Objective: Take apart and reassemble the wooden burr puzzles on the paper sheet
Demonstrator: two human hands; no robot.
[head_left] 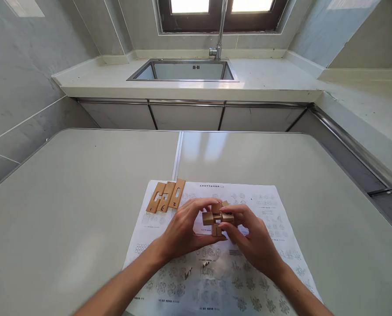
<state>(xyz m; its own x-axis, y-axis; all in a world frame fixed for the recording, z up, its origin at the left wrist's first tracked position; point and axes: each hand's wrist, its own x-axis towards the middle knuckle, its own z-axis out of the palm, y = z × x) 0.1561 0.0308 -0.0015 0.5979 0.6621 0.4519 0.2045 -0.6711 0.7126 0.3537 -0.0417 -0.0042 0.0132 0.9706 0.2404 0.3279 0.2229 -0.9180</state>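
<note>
Above a printed sheet [169, 245], a small wooden block assembly [217, 218] is held between both hands. My left hand [189, 226] grips it from the left, its fingers at the top and its thumb under the bottom block. From the right, my right hand [250, 230] pinches the right-hand block between thumb and fingers. The blocks cross one another, and a small pale opening shows near the middle. Three flat wooden pieces lie side by side on the sheet's upper left: one marked 1 [152, 204], one in the middle [165, 201] and one marked 2 [175, 199].
The sheet, with rows of line drawings, lies on a pale table [67, 210] with a seam down its middle. Beyond the table are a white counter [265, 74], a sink [183, 80] and a faucet [217, 50] below a window.
</note>
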